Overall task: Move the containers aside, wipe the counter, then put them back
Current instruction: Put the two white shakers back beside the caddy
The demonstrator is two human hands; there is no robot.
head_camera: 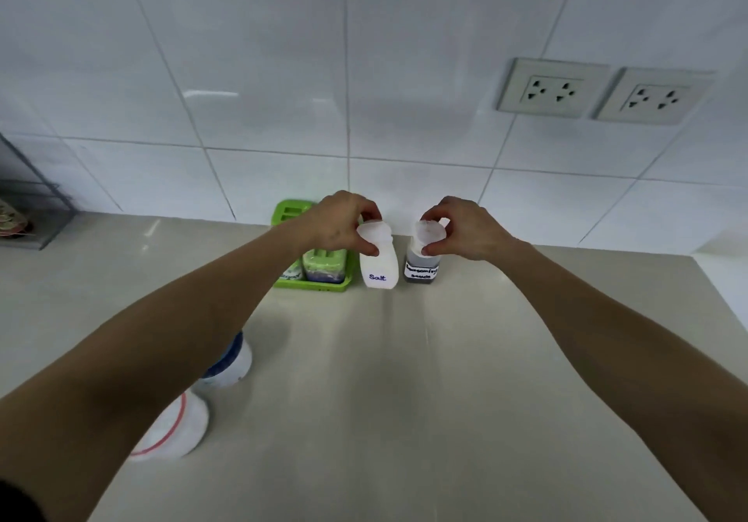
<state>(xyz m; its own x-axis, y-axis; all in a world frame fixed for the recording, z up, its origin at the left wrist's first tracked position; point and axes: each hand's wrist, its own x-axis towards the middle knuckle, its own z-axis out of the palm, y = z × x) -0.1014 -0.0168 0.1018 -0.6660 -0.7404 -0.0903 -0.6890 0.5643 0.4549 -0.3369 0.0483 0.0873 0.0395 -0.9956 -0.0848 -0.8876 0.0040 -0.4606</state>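
Both arms reach forward over the pale counter point(404, 380) to its back edge, just beside the tiled wall point(283, 76). The left hand point(340, 224) pinches the white cap of the salt bottle point(378, 264), thumb at the front of the neck, fingers curled over the top. The right hand point(461, 228) grips the cap of the dark seasoning bottle point(421, 270) the same way. The two bottles stand near each other, not touching, and look upright; I cannot tell whether their bases rest on the counter or are just lifted. Judgement on handling: both look like small plastic squeeze bottles, light, fairly stiff at the cap and softer in the body. Holding by the cap is sound if the caps are seated; a loose cap could pull off, so a grip lower on the shoulder would be safer. Glossy plastic may slip. The green tray point(313, 284) with more containers sits just left of the salt bottle, partly behind the left wrist. Two white tubs point(226, 363) lie nearer, under the left forearm. Two wall sockets point(552, 88) are well apart, upper right.
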